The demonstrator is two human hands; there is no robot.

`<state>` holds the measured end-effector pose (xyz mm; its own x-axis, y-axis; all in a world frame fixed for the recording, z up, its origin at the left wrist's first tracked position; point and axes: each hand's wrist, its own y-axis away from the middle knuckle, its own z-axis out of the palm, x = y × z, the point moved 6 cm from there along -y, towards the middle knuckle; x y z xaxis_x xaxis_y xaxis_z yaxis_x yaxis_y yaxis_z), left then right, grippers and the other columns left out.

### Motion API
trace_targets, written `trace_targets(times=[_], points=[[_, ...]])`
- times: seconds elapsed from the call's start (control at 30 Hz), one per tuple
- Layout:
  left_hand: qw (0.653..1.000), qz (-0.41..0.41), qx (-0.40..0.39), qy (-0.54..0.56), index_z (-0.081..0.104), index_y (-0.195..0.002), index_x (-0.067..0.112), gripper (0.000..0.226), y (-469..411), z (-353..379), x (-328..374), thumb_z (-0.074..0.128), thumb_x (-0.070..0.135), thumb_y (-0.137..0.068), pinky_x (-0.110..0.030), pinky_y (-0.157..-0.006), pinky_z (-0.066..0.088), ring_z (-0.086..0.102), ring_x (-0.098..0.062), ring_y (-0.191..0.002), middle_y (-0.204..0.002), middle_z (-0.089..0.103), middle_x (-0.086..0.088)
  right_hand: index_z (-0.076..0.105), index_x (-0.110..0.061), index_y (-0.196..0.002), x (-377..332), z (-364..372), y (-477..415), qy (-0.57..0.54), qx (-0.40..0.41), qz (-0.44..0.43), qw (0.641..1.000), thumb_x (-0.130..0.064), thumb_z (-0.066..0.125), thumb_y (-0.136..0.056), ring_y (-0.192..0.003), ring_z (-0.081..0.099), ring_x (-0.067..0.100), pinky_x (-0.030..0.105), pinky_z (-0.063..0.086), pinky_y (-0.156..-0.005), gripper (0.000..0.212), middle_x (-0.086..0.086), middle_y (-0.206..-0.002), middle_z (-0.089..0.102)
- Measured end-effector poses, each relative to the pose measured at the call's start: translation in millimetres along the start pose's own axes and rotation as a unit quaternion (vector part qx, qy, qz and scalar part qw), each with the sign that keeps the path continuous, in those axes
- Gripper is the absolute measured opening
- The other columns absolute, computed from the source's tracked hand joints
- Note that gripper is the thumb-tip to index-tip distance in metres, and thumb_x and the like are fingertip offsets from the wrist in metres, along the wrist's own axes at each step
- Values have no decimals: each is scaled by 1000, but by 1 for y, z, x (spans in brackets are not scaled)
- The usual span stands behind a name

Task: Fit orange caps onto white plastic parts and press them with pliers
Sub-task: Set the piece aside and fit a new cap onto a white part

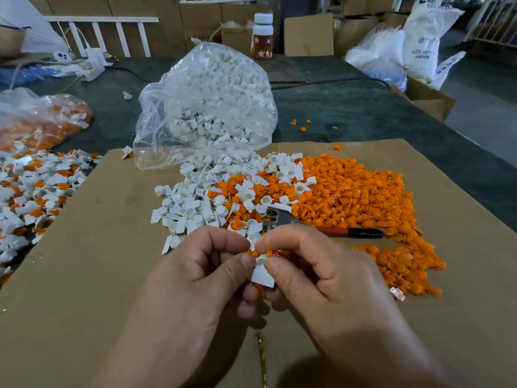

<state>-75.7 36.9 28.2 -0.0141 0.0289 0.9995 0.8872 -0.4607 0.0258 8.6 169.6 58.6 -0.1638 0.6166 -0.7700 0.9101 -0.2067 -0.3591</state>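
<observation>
The dark tabletop (349,107) carries a cardboard sheet (98,261) (brown, flat) at six o'clock, a bag (156,141) of white parts (212,79) at twelve.

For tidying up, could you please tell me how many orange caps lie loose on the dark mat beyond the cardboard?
4 orange caps: three clustered right of the clear bag, one further right. More may hide behind the bag.

My count
Two hands, left hand (193,278) and right hand (324,278); one white part (263,274) held; one pliers (282,218); one bag of white parts (207,107); one bag of orange pieces (42,121); one bottle (262,36); loose orange caps (352,197) beyond my counting.
</observation>
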Motion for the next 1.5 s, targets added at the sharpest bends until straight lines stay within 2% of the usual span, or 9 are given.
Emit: trace_targets(times=[0.1, 0.27, 0.43, 0.67, 0.83, 0.93, 1.07, 1.2, 1.5], points=[[1000, 10, -8, -11, 71, -81, 33, 24, 2, 4, 2, 71, 44, -60, -33, -50, 52, 65, -25, -49, -57, 65, -7, 57, -43, -106, -2, 2, 0, 15, -6, -4, 1000, -39, 56, -93, -76, 68, 4, 24, 54, -56, 14, -12, -88, 65], [998, 15, -27, 49, 71, -80, 27, 28, 3, 8, 4, 86, 33, -57, -21, -49, 52, 66, -18, -54, -65, 68, -6, 66, -39, -95, 7, -3, -1, -94, 30, 52, 994, -20, 65, -92, -64, 68, 1, 12, 50, -53, 19, -12, -75, 70], [997, 27, -35, -63, 69, -79, 29, 37, 9, 10, 2, 86, 56, -62, -22, -49, 46, 58, -13, -52, -61, 66, -2, 65, -39, -98, 10, 0, -2, -87, 20, 61, 994, -22, 66, -92, -72, 68, 1, 11, 50, -58, 18, -15, -83, 70], [1000, -27, -3, 13, 63, -68, 14, 18, 3, 0, -4, 70, 28, -60, -29, -44, 48, 57, -25, -45, -60, 68, -16, 62, -46, -101, 12, -3, 1, -120, 10, 76, 990, -45, 59, -88, -57, 67, 9, 29, 58, -51, 13, -6, -72, 68], [1000, -11, -14, -9, 66, -72, 19, 10, 4, 3, 0, 74, 19, -78, -22, -44, 47, 59, -18, -46, -62, 69, -14, 58, -42, -106, -4, -3, 0, 48, -4, -39, 998, -43, 55, -92, -77, 64, 1, 14, 49, -60, 14, -19, -85, 63], [998, 21, -12, -53, 69, -76, 28, 10, 8, 4, 3, 70, 20, -82, -17, -43, 46, 59, -12, -45, -58, 65, -5, 54, -40, -116, -7, 5, 1, 110, -34, -69, 991, -41, 46, -97, -93, 60, 4, 22, 49, -70, 21, -17, -100, 59], [997, 26, -2, -73, 69, -79, 32, 8, 8, 5, 4, 69, 25, -80, -17, -44, 47, 58, -11, -47, -60, 64, -5, 51, -43, -119, -6, 2, 1, 132, -32, -61, 989, -45, 42, -96, -94, 58, -1, 21, 50, -69, 25, -20, -101, 59], [995, 37, 8, -87, 69, -83, 35, 10, 9, 5, 6, 68, 33, -73, -17, -46, 47, 60, -13, -48, -60, 65, -1, 53, -39, -101, -5, -2, 1, 153, -12, -53, 987, -47, 45, -91, -82, 56, -3, 21, 47, -69, 15, -20, -89, 56], [999, 6, -20, -29, 71, -76, 26, 14, 3, 7, -2, 71, 13, -82, -22, -42, 45, 59, -18, -44, -57, 65, -11, 58, -35, -106, -13, -1, -1, 162, -39, -94, 981, -38, 46, -96, -84, 58, 6, 31, 51, -64, 16, -16, -94, 58]])
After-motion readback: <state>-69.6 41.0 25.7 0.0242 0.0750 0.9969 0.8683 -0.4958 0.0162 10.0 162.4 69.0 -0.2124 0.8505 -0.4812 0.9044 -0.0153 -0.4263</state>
